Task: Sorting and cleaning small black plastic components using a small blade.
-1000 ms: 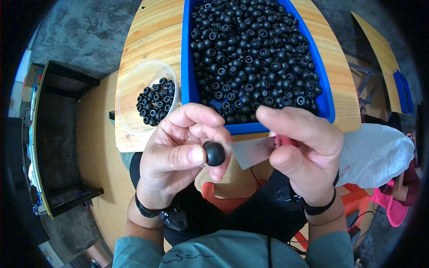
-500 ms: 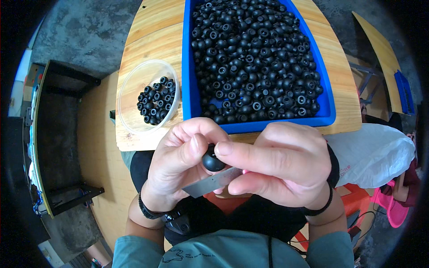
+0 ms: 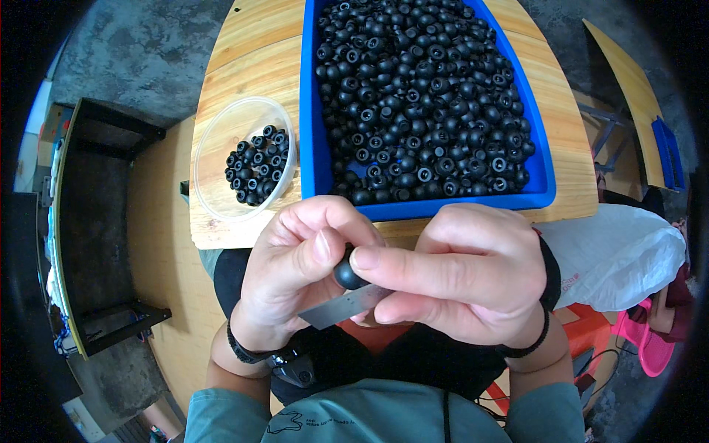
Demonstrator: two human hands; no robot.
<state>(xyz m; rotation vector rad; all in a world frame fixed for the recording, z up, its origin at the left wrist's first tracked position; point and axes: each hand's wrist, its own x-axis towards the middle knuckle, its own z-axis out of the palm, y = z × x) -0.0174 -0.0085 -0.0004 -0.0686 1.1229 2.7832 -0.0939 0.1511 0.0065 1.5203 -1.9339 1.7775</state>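
Note:
Between the thumb and fingers of my left hand (image 3: 289,262) is a small round black rubber-like part (image 3: 346,276). My right hand (image 3: 480,269) pinches a flat metal blade (image 3: 334,308) with its thumb and fingers. One right fingertip also presses against the side of the black part, whose top is mostly covered. The blade points down to the left, just under the part; fingers hide where its other end is gripped. Both hands are close together in front of the near edge of a blue tray (image 3: 550,193) heaped with similar black parts (image 3: 413,96).
On the wooden table (image 3: 244,44), left of the tray, stands a round clear plastic tub (image 3: 203,181) with several smaller black pieces (image 3: 258,166). A whitish plastic bag (image 3: 620,255) lies at the right. A black-framed rack (image 3: 111,221) stands at the left.
My right fingertip has shifted slightly left over the black part and covers more of it. The blade has moved slightly down and left.

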